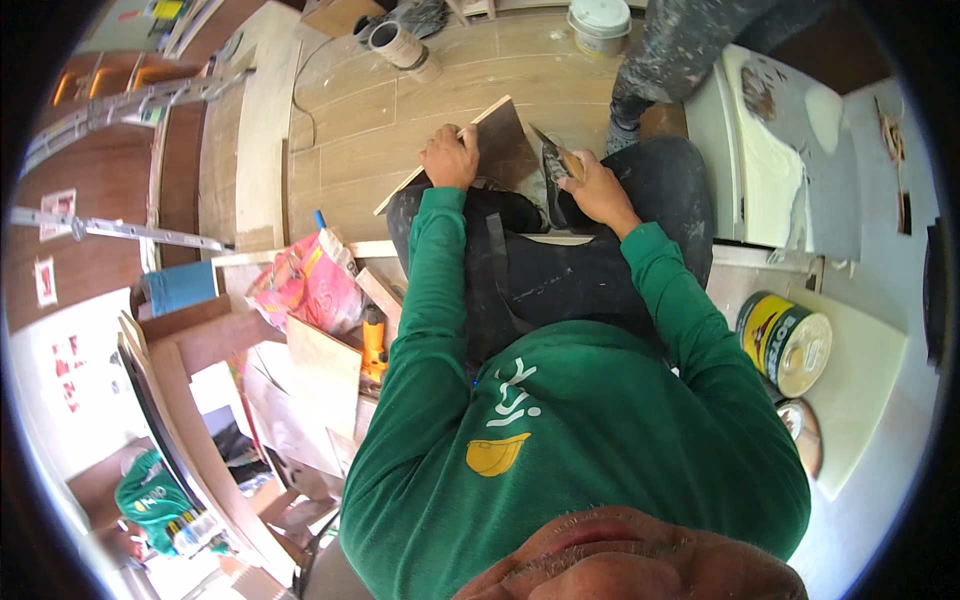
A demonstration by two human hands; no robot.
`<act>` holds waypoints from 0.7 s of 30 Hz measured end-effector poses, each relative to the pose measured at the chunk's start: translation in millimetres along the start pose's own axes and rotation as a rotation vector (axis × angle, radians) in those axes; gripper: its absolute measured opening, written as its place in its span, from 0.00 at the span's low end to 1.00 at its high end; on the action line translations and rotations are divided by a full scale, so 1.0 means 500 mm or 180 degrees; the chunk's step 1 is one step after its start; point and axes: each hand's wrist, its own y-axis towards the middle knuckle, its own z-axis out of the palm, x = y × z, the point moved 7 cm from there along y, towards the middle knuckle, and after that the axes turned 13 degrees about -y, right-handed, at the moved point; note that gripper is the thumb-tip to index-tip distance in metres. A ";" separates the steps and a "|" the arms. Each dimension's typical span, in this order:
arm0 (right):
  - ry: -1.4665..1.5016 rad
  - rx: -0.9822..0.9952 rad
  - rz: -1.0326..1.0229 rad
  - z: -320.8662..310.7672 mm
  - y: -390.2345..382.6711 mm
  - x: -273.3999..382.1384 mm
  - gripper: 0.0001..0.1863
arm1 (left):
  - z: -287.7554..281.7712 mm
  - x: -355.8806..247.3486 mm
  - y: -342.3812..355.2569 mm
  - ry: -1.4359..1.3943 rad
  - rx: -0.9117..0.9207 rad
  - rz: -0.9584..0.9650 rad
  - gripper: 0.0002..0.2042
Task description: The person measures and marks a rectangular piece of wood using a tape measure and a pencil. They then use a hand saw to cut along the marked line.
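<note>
My left hand (450, 158) is closed over the upper edge of a thin wooden board (508, 142), which is dark on its face and pale along its edge. The board stands tilted by my left knee. In my right hand (597, 190) is a scraper with a wooden handle (571, 164). Its dark blade points up and left toward the board, with a gap between them. I am seated, with my hands over my dark, dusty trousers (560, 285).
Another person's paint-spattered leg (655, 75) stands ahead right, beside a white panel smeared with filler (775, 150). A white bucket (600, 28) and tube (395, 45) stand farther off. An orange power tool (373, 345) and pink bag (305, 285) lie left, a yellow-black tub (785, 342) right.
</note>
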 end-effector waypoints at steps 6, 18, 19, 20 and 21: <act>-0.0578 0.0199 -0.0147 0.025 -0.001 0.020 0.31 | -0.010 -0.001 -0.020 -0.0131 -0.0192 0.0069 0.24; -0.0804 0.0179 -0.0148 0.035 0.002 0.023 0.32 | -0.013 -0.004 -0.021 0.0012 -0.0178 0.0030 0.22; -0.0798 0.0174 -0.0131 0.034 0.001 0.023 0.32 | -0.012 -0.003 -0.021 -0.0003 -0.0157 0.0011 0.22; -0.0812 0.0190 -0.0146 0.035 0.002 0.023 0.32 | -0.010 -0.002 -0.021 -0.0019 -0.0135 -0.0005 0.23; -0.0813 0.0202 -0.0152 0.037 0.004 0.023 0.32 | -0.009 -0.001 -0.021 -0.0035 -0.0125 -0.0021 0.23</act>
